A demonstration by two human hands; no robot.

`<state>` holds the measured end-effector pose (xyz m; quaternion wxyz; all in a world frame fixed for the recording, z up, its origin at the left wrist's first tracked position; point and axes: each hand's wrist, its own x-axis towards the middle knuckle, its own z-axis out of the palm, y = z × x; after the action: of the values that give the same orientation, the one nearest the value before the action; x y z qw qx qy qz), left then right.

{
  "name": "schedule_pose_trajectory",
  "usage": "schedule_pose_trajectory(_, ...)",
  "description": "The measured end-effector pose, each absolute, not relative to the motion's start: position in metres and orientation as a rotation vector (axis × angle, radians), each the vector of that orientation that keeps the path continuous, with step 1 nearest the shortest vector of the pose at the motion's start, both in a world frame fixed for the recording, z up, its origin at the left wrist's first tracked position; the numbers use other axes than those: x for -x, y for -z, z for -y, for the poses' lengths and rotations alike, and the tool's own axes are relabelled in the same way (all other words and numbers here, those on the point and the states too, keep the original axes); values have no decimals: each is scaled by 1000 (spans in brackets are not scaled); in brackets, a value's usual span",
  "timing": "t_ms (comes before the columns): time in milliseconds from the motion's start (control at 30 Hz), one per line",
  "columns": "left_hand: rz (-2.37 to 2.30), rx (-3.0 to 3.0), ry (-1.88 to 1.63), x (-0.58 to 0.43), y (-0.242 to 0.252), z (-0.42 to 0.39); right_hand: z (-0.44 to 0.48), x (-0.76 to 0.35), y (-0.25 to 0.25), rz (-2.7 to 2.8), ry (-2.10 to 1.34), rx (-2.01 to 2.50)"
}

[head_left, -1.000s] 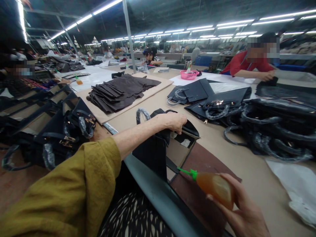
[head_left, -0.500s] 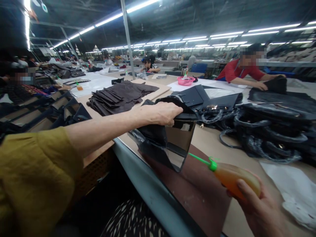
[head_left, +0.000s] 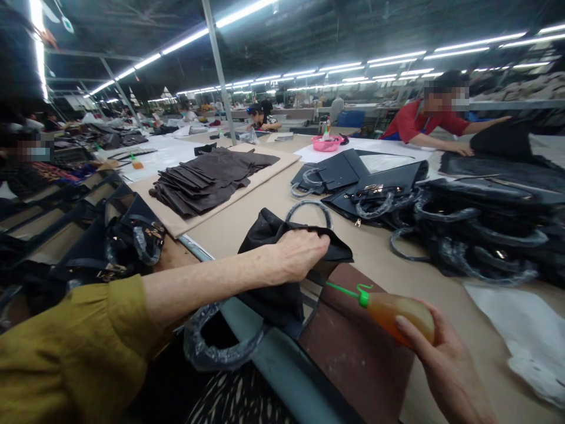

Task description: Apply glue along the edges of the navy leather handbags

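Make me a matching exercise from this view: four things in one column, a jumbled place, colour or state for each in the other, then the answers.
Column one
1. Nearest squeeze bottle
2. Left hand
3. Round basket
4. Pile of flat pieces

Column two
A. Dark brown, spread on a tan board
B. Held in the right hand
C. Closed on the black bag
D. Bright pink

Right pairs: 1-B, 2-C, 3-D, 4-A

No txt, labels, brands, nos. or signs legible anywhere in head cam view.
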<state>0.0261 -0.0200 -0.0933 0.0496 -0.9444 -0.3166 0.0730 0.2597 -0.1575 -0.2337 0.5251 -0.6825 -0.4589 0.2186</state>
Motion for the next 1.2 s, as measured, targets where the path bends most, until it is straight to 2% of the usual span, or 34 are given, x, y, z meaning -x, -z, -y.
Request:
schedule_pose_trajectory(500, 1102, 2895, -187, -14, 99, 6, 124, -261, 253, 1188, -591, 1698)
schedule_pose_trajectory(1200, 1044, 2949, -149, 2, 114, 31, 136, -256, 252, 1172, -609, 1718)
